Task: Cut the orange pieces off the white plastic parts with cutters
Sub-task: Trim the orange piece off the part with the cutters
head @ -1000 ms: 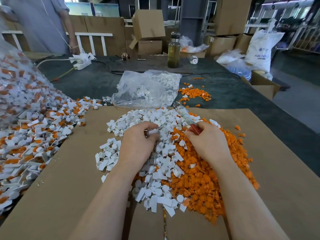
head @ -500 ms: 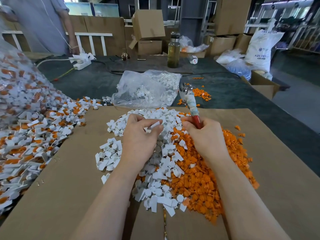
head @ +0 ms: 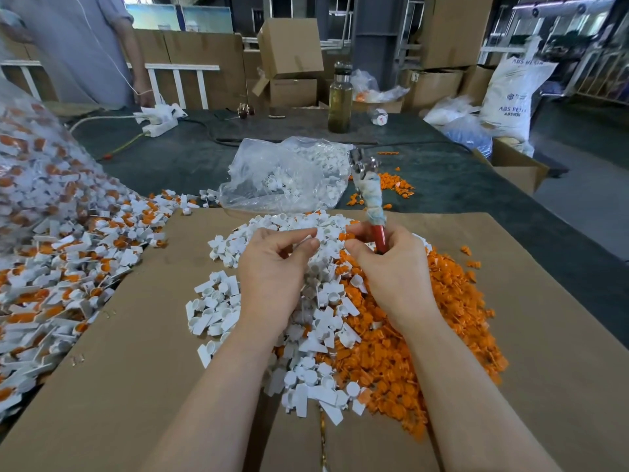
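Hundreds of uncut parts [head: 61,260] wait left; right hand [head: 384,267] grips cutters [head: 371,195], left hand [head: 275,267] pinches a white part [head: 318,235]

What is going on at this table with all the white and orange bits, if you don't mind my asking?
A person is trimming orange pieces off white plastic parts. The right hand grips the cutters by their red handle, blades pointing up and away. The left hand pinches a small white part just beside them. Below the hands, on the cardboard sheet, lie a pile of trimmed white parts and a pile of cut orange pieces. Untrimmed parts spill out on the left.
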